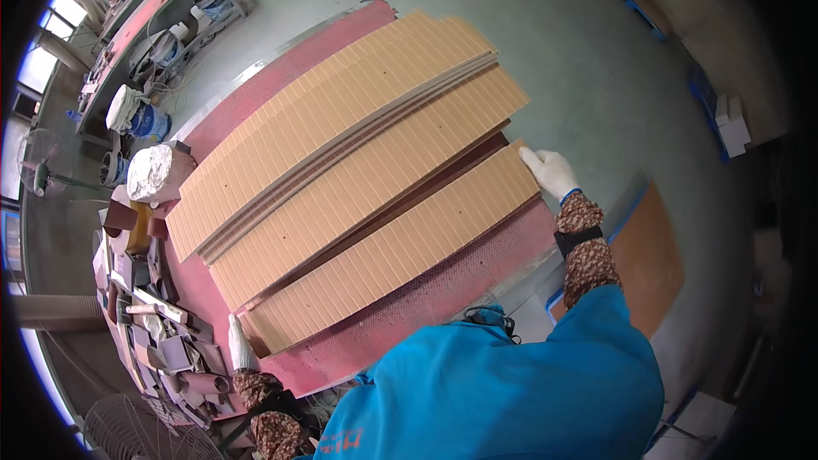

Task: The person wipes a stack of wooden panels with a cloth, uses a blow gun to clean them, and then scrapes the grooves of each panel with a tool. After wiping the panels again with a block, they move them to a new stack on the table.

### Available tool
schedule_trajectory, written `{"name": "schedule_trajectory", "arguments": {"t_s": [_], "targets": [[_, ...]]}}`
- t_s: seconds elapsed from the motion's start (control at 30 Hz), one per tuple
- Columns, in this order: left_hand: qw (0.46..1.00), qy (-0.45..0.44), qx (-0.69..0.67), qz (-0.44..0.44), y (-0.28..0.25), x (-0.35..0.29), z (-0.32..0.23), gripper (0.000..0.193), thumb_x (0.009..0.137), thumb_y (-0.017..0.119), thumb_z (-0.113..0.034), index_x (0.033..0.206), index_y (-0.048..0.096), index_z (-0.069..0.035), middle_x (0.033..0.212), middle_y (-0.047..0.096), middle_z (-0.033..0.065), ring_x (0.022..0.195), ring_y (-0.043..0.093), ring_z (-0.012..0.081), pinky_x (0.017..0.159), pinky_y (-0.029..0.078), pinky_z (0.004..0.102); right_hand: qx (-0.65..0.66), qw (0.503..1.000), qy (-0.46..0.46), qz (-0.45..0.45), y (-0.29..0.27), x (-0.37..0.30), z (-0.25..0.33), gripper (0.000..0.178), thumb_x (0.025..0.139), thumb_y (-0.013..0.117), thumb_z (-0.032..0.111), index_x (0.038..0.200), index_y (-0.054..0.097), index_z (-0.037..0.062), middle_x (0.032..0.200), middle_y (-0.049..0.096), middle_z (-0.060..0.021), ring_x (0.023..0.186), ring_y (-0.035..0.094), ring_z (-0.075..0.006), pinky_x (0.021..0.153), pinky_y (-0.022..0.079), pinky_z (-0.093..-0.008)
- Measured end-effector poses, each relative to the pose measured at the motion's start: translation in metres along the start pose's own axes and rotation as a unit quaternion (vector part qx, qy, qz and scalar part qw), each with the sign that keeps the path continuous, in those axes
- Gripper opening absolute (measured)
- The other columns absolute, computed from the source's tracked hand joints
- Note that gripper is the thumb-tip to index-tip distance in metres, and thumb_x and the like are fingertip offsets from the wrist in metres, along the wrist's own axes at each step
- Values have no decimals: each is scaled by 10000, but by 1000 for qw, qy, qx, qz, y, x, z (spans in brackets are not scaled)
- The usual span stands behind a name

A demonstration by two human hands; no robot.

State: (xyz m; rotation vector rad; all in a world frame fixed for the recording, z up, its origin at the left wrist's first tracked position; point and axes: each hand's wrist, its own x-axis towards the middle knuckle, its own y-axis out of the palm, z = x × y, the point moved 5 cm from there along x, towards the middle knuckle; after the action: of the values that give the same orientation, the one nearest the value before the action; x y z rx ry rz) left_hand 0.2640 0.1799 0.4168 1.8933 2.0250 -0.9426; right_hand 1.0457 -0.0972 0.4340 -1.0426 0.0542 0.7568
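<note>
A long tan panel (400, 247) with narrow crosswise grooves lies nearest me, spanning between my two gloved hands. My right hand (552, 172), in a white glove, is closed on its far right end, fingers over the corner. At the opposite end my left hand (241, 345), also white-gloved, grips the short edge; part of its fingers is hidden. Just beyond is a second grooved panel (375, 192), with a dark gap between the two. Farther back lies a stack of similar panels (341, 106), its layered edges showing.
The panels rest on a red, textured-top table (460, 277). Its left end holds a heap of sandpaper pieces and scraps (175, 349) and a whitish wrapped bundle (153, 172). Fans, buckets (152, 122) and a long bench stand left; a brown board (648, 260) is at right.
</note>
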Motion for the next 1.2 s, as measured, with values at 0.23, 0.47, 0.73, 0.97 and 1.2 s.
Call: {"name": "schedule_trajectory", "arguments": {"t_s": [0.23, 0.47, 0.73, 0.97, 1.2], "targets": [[981, -77, -148, 103, 40, 3, -6, 844, 956, 460, -769, 1459, 536, -95, 1361, 638, 162, 1199, 637, 338, 1018, 524, 490, 98, 988, 0, 118, 32, 57, -1, 879, 973, 503, 708, 1309, 648, -91, 1303, 680, -231, 1214, 634, -300, 1061, 455, -357], [991, -88, -102, 11, 38, -4, -7, 675, 942, 482, -625, 1319, 627, -83, 1216, 699, 172, 1046, 689, 364, 916, 557, 523, 78, 991, 22, 108, 34, 62, 4, 872, 935, 579, 663, 1275, 643, -137, 1252, 687, -271, 1183, 650, -315, 1042, 466, -361], [984, -108, -139, -40, 32, -32, 25, 613, 886, 627, -584, 1192, 649, -52, 1114, 705, 155, 959, 699, 330, 849, 575, 497, 139, 978, 64, 145, 19, 22, -14, 805, 936, 603, 620, 1242, 668, -122, 1232, 701, -258, 1157, 665, -322, 1013, 484, -381], [980, -77, -141, -115, 36, -68, 23, 500, 801, 811, -427, 1017, 647, -8, 987, 690, 146, 829, 694, 281, 735, 596, 438, 296, 936, 149, 121, 4, -28, -48, 865, 955, 561, 699, 1317, 628, -83, 1286, 680, -187, 1129, 664, -244, 980, 506, -348], [977, -53, -97, -184, 55, -102, 7, 580, 862, 676, -551, 1153, 638, -50, 1097, 665, 147, 935, 661, 286, 863, 548, 445, 392, 887, 184, 161, 8, -34, -46, 745, 970, 596, 642, 1295, 643, -27, 1245, 699, -151, 1078, 682, -222, 975, 523, -352]]}}
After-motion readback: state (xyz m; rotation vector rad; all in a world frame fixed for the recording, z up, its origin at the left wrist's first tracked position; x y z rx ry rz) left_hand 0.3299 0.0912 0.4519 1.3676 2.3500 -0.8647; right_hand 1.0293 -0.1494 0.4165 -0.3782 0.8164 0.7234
